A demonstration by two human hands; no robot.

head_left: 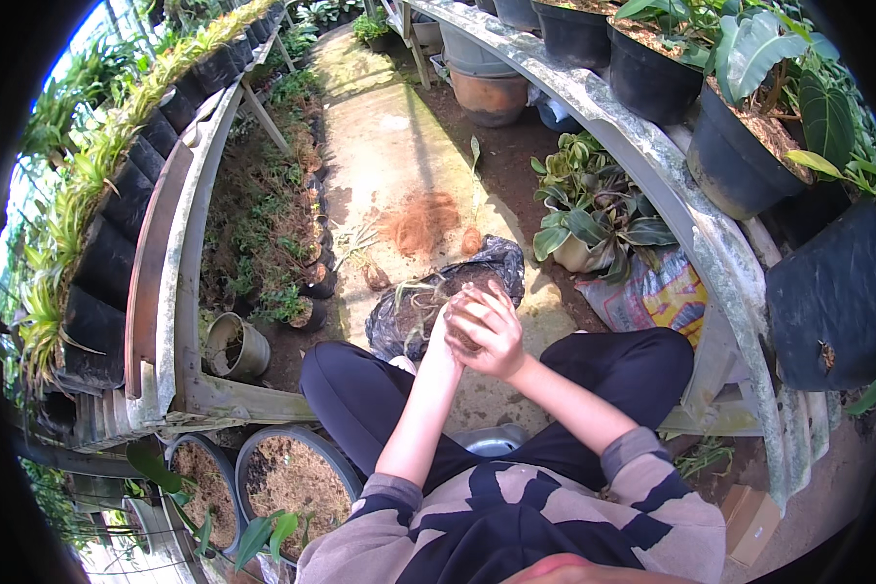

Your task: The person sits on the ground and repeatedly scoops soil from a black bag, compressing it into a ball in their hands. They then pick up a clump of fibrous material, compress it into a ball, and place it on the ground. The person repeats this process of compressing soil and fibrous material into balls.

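Observation:
My left hand [447, 337] and my right hand [490, 328] are cupped together around a clump of dark soil [464, 339], mostly hidden by the fingers. Pale, limp plant leaves [413, 321] trail just left of the hands; whether they grow from the clump I cannot tell. Just beyond lies a spread black plastic bag [507, 254] with dark potting soil [474, 276] on it. Past its far edge, a small plant with a brown root ball [471, 241] lies on the path. Another wilted seedling [374, 276] rests to the left, close to a patch of reddish-brown loose substrate [423, 223].
Potted seedlings [314, 274] line the concrete path [379, 124] on the left, near a tilted grey pot [239, 347]. On the right are a leafy plant [591, 219], a printed sack [646, 292] and a raised bench [671, 197] bearing black pots [744, 157].

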